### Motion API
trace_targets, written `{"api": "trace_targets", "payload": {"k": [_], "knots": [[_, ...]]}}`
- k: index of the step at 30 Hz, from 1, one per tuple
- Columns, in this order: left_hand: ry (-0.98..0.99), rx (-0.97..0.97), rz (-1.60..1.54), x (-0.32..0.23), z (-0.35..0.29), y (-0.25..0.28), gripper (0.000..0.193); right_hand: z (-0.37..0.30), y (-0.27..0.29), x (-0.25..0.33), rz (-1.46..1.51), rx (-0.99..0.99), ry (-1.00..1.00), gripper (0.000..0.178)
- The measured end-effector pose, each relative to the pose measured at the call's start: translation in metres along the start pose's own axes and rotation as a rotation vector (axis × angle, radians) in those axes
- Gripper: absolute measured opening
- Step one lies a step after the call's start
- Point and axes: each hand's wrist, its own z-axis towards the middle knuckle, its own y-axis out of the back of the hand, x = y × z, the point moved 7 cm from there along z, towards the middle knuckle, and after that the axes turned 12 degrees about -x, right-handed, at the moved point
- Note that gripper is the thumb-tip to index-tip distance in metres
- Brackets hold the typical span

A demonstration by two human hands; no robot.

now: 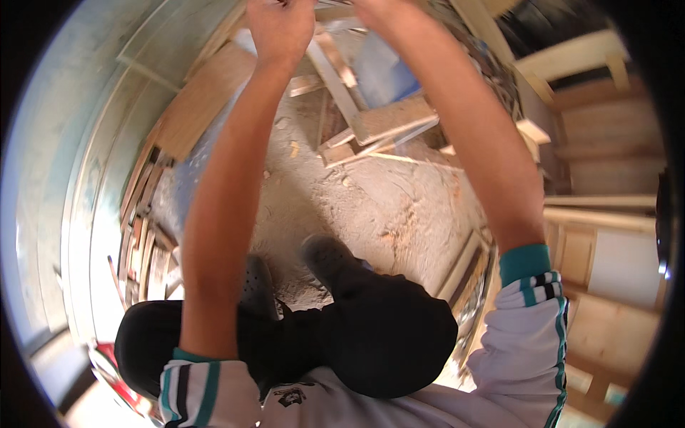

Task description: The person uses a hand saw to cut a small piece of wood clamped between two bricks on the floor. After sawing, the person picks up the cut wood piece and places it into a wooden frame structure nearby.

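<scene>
Both my arms reach forward to the top edge of the view. My left hand (283,30) looks closed, with a small dark spot at its far end; what it grips is cut off by the edge. Only the wrist end of my right hand (382,8) shows, to the right of the left hand, and its fingers are out of the picture. Beneath and between the arms, wooden boards and strips (334,85) lie in a loose heap on the ground. A bluish sheet (385,70) lies among them, close to my right forearm.
I sit or squat over a dusty, sandy floor (371,200), wearing dark clogs (325,257). A brown board (203,100) and stacked wood scraps (146,260) line the left, beside a pale panelled wall (78,143). Wooden frames and shelving (606,207) stand on the right.
</scene>
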Motion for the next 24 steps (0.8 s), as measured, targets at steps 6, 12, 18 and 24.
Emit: {"api": "trace_targets", "payload": {"k": [6, 12, 18, 24], "knots": [[0.354, 0.902, 0.314, 0.008, -0.106, -0.066, 0.037, -0.078, 0.16, -0.01, -0.586, -0.18, 0.071, 0.024], [0.337, 1.257, 0.408, 0.009, -0.158, -0.09, 0.038, -0.193, 0.203, -0.013, -0.931, -0.404, -0.247, 0.023], [0.3, 1.289, 0.378, 0.014, -0.178, -0.09, 0.042, -0.217, 0.199, -0.041, -1.014, -0.373, -0.019, 0.02], [0.365, 1.243, 0.264, 0.026, -0.179, -0.084, 0.05, -0.211, 0.186, -0.037, -0.979, -0.242, 0.395, 0.018]]}}
